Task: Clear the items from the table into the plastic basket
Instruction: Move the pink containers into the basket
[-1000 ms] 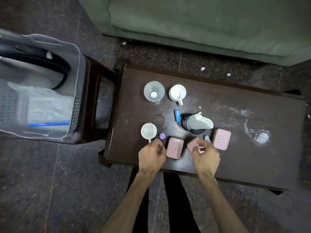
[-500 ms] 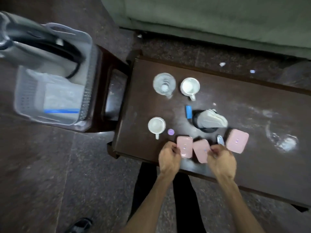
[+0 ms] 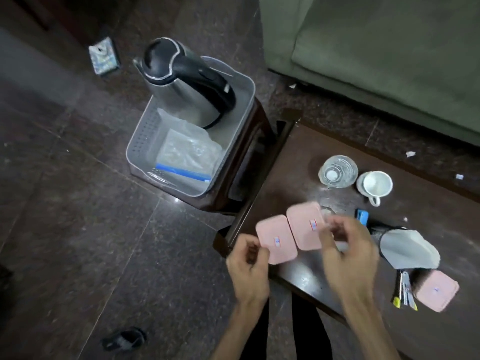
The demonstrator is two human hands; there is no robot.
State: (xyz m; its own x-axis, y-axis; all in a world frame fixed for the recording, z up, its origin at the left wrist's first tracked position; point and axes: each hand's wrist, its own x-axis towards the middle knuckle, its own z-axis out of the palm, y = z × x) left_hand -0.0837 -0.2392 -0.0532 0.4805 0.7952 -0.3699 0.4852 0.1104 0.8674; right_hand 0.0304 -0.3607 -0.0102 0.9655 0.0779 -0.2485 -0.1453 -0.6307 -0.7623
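Observation:
My left hand (image 3: 248, 266) pinches the near edge of a pink flat box (image 3: 275, 239), lifted over the table's left corner. My right hand (image 3: 349, 258) grips a second pink box (image 3: 306, 226) beside it; the two boxes touch. A third pink box (image 3: 436, 291) lies on the dark table (image 3: 291, 157) at the right. The grey plastic basket (image 3: 135, 141) stands on a stool to the left, holding a steel kettle (image 3: 181, 84) and a clear plastic bag (image 3: 187, 152).
On the table stand a glass (image 3: 337, 171), a white cup (image 3: 376, 185), a small blue item (image 3: 362, 216), a dark holder with a grey cloth (image 3: 407, 248) and nail clippers (image 3: 405, 289). A green sofa (image 3: 389, 48) lies behind. A sandal (image 3: 124, 339) and a packet (image 3: 104, 57) are on the floor.
Both hands have lifted the two pink boxes off the table and carried them left. The view has swung left, bringing the basket and kettle into full sight. The other white cup is hidden.

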